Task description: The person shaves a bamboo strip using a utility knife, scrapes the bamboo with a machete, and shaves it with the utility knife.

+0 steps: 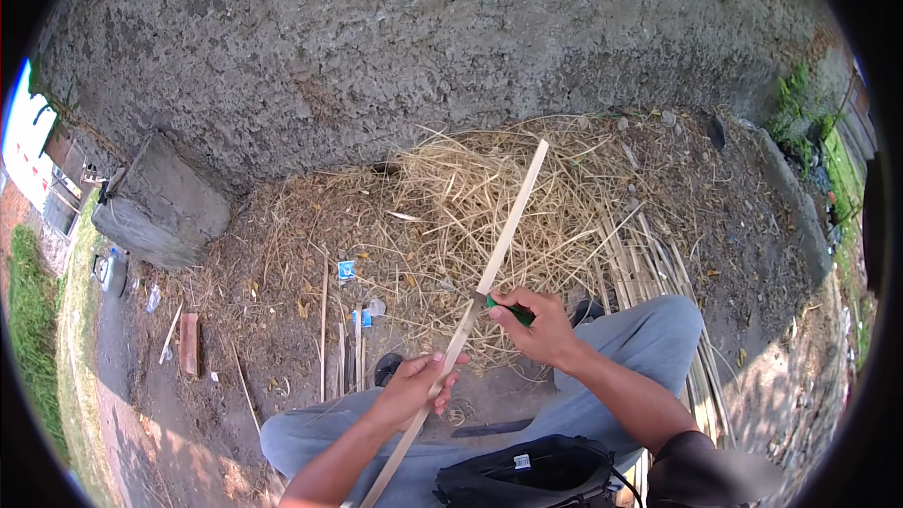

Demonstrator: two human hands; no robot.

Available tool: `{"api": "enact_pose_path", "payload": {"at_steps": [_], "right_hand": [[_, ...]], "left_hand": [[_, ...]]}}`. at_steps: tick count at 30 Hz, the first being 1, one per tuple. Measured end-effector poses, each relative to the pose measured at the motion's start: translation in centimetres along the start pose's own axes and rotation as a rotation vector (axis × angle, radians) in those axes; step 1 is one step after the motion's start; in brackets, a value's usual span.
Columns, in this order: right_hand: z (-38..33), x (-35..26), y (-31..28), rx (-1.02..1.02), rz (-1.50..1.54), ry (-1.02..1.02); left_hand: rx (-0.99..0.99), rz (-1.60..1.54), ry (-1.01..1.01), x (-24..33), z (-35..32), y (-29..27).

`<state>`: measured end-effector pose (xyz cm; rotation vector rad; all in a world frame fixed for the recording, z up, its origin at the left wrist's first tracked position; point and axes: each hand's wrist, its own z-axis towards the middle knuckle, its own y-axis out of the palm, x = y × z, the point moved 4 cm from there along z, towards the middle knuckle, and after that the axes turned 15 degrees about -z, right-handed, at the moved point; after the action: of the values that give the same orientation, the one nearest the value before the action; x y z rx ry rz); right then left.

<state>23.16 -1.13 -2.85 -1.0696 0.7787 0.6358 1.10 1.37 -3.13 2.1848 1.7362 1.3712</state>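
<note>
One long pale wooden strip (pixel 515 214) slants up across the person's grey-blue trousers (pixel 324 437) and over a straw pile (pixel 451 179). Left hand (pixel 412 395): grip closed about the strip's lower part, thumb on the near face. Right hand (pixel 543 327): grip clamped on a green-handled knife (pixel 523 315), its dark blade (pixel 481 299) against the strip, farther along than the left hand. From where I stand, more strips (pixel 628 268) lie beside the right knee (pixel 673 325); a rough grey wall (pixel 423 47) rises behind the straw.
</note>
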Motion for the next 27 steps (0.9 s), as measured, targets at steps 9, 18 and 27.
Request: {"api": "enact_pose_path", "payload": {"at_steps": [9,18,27], "right_hand": [[-1.0,-0.6,1.5,-0.093,-0.163,-0.072],[-1.7,-1.3,3.0,-0.071,-0.142,-0.221],[-2.0,-2.5,2.0,0.051,-0.187,-0.355]], "left_hand": [[0.031,-0.102,-0.005,-0.4,0.5,-1.3],[0.189,-0.038,0.014,-0.4,-0.4,-0.2],[-0.097,-0.3,-0.128,-1.2,-0.3,0.2]]}}
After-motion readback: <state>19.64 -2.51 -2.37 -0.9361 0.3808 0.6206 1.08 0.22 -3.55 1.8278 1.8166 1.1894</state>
